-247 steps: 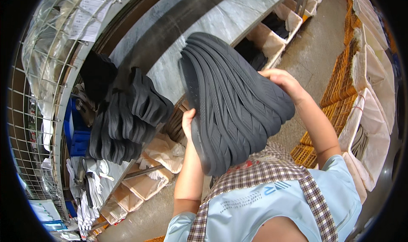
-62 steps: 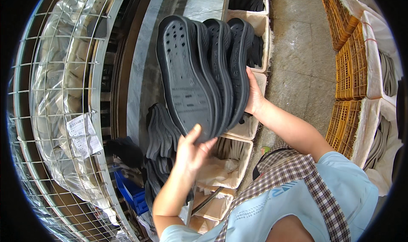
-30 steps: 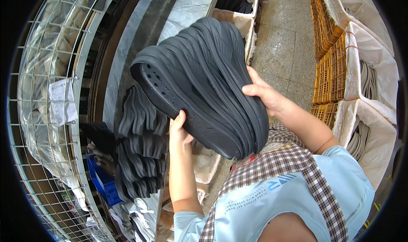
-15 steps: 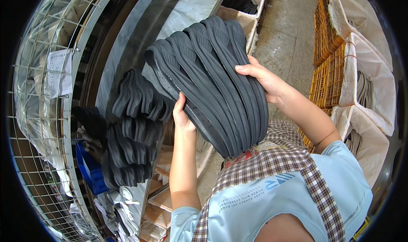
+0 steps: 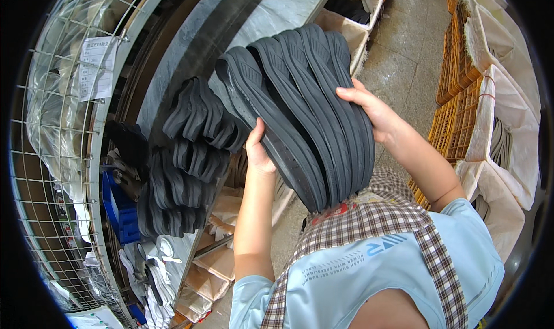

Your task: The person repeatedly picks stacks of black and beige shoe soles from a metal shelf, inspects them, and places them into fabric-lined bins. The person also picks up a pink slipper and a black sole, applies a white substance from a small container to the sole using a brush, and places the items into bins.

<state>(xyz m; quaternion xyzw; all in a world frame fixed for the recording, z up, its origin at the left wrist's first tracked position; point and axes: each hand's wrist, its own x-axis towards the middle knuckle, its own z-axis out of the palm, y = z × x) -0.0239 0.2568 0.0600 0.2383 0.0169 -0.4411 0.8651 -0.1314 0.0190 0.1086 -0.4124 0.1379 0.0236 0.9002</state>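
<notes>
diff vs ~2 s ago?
The stack of dark shoe soles has been turned: the perforated face showed then, now ribbed edges face the camera. Left hand and right hand still clamp it from either side. Soles on the bench unchanged.

Left hand's fingers — hidden behind sole stack.

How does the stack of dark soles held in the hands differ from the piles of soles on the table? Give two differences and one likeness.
The held stack of soles is gripped between the left hand and right hand in the air; the piles of soles rest on the table. The held stack is one tight fan; the piles are several bunches. Both are dark grey.
</notes>
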